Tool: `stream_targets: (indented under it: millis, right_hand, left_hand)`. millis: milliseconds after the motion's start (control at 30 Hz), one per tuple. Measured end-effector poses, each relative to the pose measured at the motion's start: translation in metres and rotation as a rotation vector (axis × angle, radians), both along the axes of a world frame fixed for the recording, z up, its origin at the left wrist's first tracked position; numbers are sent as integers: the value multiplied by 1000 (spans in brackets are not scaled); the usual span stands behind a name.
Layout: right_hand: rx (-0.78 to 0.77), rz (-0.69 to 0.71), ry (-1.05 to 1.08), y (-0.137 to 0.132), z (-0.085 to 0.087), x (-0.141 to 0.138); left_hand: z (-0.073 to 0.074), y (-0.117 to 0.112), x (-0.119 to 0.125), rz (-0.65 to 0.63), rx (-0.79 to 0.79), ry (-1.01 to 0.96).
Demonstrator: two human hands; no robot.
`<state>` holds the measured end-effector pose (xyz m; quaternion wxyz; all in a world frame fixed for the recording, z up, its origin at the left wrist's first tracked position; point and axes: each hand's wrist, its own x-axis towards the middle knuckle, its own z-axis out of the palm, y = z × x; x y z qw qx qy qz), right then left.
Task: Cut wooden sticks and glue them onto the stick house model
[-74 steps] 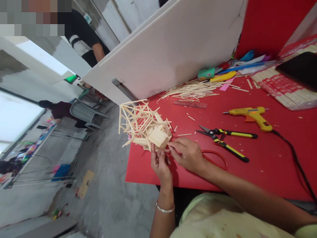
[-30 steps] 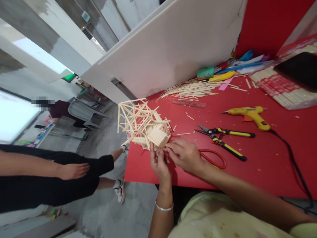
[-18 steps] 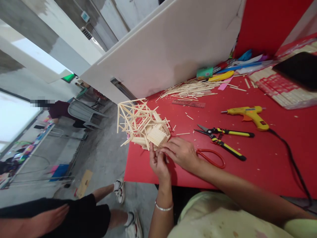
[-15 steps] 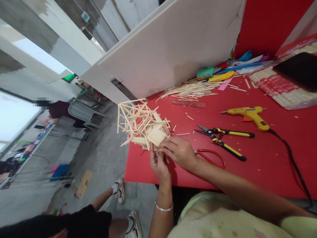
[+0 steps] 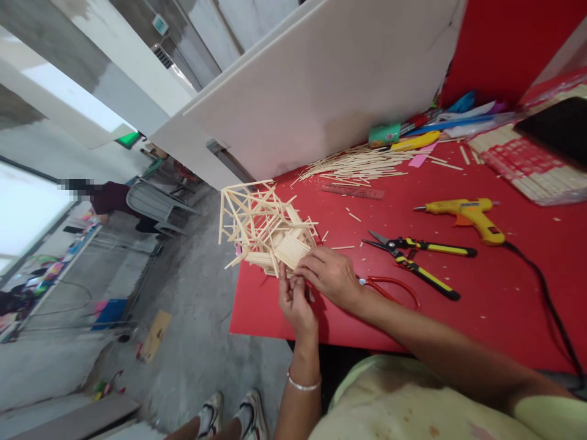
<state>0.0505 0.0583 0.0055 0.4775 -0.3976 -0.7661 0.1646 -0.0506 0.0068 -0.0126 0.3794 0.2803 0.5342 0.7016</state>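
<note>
A model built of thin wooden sticks (image 5: 257,226) stands at the red table's left corner, with an open lattice frame on its far left side. On its near side lies a slanted flat panel of sticks set side by side (image 5: 292,249). My left hand (image 5: 297,305) is at the near edge of this panel, index finger stretched up against it and the other fingers curled. From the right, my right hand (image 5: 331,275) pinches the panel's near edge, fingers bent down. Both hands' fingertips meet there and partly hide what lies between them.
Red-handled scissors (image 5: 392,290), black-and-yellow snips (image 5: 413,256) and a yellow glue gun (image 5: 472,215) with a cord lie to the right. Loose sticks (image 5: 358,165), a ruler (image 5: 352,192) and a yellow cutter (image 5: 415,142) lie behind. Another person (image 5: 114,198) bends over a far table.
My hands stay at the panel, the right fingers slightly higher along its edge. The view has shifted a little. A person standing at the lower left has stepped back, leaving mostly shoes in view.
</note>
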Motion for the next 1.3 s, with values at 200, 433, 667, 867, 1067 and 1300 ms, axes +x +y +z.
stream_targets:
  millis: [200,433,667,867,1067,1300]
  right_hand:
    - [15,-8,10,1,1,-1]
    - [15,-18,-12,1,2,-1]
    - [18,-14,-18,1,2,-1]
    - [17,-28,-26,1,5,-1]
    - [41,-45,-18,1,0,-2]
    - [69,-33,-48,3,-7,-2]
  left_hand:
    - [1,0,0,-2,2,7]
    - [4,0,2,-1,1,-1]
    - [2,0,1,-8,9,-9]
    - [-1,0,-1,-17,25,-9]
    - [-3,1,-2,-8,21,1]
    - [-1,0,-1,-11,22,-8]
